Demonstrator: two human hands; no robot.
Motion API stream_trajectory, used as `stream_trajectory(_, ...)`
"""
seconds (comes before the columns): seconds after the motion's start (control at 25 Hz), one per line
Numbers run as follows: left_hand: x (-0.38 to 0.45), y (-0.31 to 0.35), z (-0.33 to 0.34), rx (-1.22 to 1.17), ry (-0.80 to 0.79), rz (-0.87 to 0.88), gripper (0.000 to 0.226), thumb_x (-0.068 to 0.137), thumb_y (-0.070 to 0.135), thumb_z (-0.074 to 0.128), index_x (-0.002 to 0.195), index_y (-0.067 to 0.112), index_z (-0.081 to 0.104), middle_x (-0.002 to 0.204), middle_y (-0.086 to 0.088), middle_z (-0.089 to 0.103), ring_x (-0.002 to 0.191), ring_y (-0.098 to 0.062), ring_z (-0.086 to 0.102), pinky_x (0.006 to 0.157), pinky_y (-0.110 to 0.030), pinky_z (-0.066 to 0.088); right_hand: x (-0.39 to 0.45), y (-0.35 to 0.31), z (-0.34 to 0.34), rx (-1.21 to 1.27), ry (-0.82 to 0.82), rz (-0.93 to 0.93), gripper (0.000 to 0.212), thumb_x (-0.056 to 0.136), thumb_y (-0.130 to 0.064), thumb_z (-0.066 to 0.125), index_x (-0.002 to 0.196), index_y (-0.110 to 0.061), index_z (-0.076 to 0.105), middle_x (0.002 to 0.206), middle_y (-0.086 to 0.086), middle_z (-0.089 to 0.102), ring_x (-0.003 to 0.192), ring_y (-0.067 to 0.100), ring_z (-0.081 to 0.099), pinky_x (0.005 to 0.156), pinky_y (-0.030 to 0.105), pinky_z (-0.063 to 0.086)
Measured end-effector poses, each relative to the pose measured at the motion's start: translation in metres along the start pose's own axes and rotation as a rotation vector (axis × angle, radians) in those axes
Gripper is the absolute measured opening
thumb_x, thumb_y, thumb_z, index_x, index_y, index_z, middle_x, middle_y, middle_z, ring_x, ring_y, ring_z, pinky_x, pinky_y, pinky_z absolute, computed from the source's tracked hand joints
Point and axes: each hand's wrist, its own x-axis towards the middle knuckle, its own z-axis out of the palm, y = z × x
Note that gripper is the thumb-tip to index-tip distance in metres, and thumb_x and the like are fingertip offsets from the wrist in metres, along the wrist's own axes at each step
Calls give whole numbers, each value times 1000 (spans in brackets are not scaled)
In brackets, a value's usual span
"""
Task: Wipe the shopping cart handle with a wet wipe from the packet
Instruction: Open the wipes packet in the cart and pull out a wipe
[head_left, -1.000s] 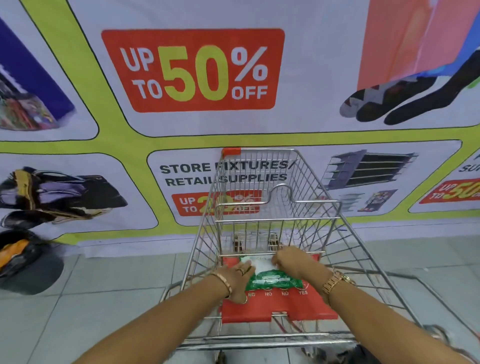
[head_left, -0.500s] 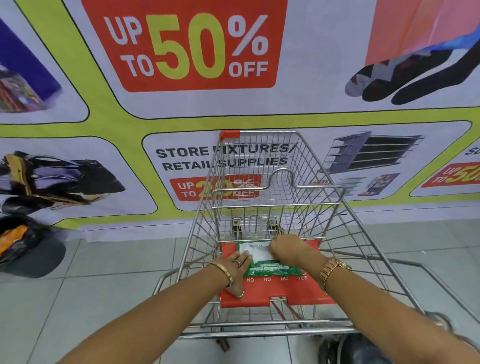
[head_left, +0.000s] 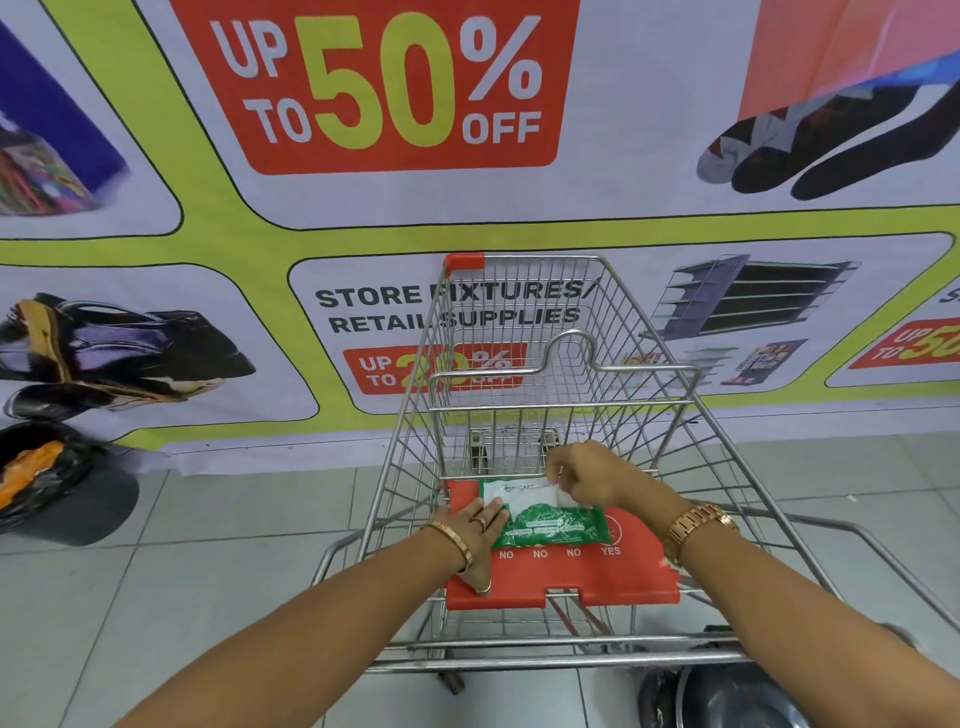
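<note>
A sale banner (head_left: 467, 208) is spread across the wall, and a wire shopping cart (head_left: 545, 364) is stood before it on the tiled floor (head_left: 156, 597). The cart handle (head_left: 561, 657) is seen at 6 o'clock of the red child seat flap (head_left: 597, 577). The green wet wipe packet (head_left: 550, 527) is laid on that flap. It is pressed flat at its 9 o'clock edge by the left hand (head_left: 480, 530), fingers spread. At its 1 o'clock corner the white label (head_left: 524, 493) is pinched by the right hand (head_left: 592, 475)
</note>
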Motion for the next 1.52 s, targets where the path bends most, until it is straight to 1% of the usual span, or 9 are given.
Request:
stream_trajectory(0.24,0,2,0,6,-4,-7,94,85,40,52,145,20,-18,156,3,-26,146,-21,-12,118,-53,7,-8,1,-12,-20,-14,-82,43,68,15,48,97,-7,71,91,6,68,76,10,57,62,9,40)
stream_trajectory(0.36,0,2,0,14,1,-6,93,85,39,52,145,20,-18,156,3,-25,146,-21,-12,118,-52,7,-17,3,-13,-39,7,-104,35,73,7,59,103,-7,70,108,7,70,96,17,62,81,25,50)
stream_trajectory(0.56,-1,0,0,31,2,-8,93,85,38,52,145,20,-18,156,2,-25,146,-22,-12,118,-53,7,-27,7,-22,67,151,-70,12,77,-7,69,88,-4,73,95,6,74,86,14,64,64,10,40)
stream_trajectory(0.76,-3,1,-1,25,20,-12,93,85,39,52,145,20,-17,157,2,-23,146,-22,-10,118,-51,7,-40,12,-38,111,185,-98,31,69,7,64,91,-11,74,95,3,73,85,20,66,73,27,53)
stream_trajectory(0.88,-6,2,-4,9,22,-8,93,85,41,53,146,19,-15,157,1,-20,146,-23,-8,118,-50,9,-44,16,-39,146,217,-94,23,75,0,67,94,-11,74,99,0,72,83,14,63,69,16,49)
stream_trajectory(1.04,-15,4,-17,-77,70,28,83,89,41,47,148,15,-5,159,-2,-10,147,-26,0,118,-51,18,-47,14,-37,241,282,-70,30,85,-23,65,74,5,65,64,9,56,60,18,48,54,26,33)
stream_trajectory(1.2,-21,4,-22,-84,89,49,75,92,37,44,148,14,0,160,-4,-5,146,-27,7,116,-51,22,-48,1,-33,464,341,-19,32,87,-24,61,58,-12,56,51,-3,40,41,-1,40,44,14,30)
stream_trajectory(1.4,-22,3,-21,-70,79,37,78,91,36,47,148,15,-2,160,-2,-6,146,-26,5,116,-53,23,-40,-12,-32,1046,197,184,24,90,-20,58,71,-5,53,63,7,53,58,15,58,46,25,56)
stream_trajectory(1.52,-20,3,-20,-66,71,40,80,90,36,49,148,15,-2,160,-2,-6,146,-26,5,115,-54,23,-35,-5,-20,1114,178,448,17,90,-20,57,88,-4,55,104,20,58,91,29,60,55,32,59)
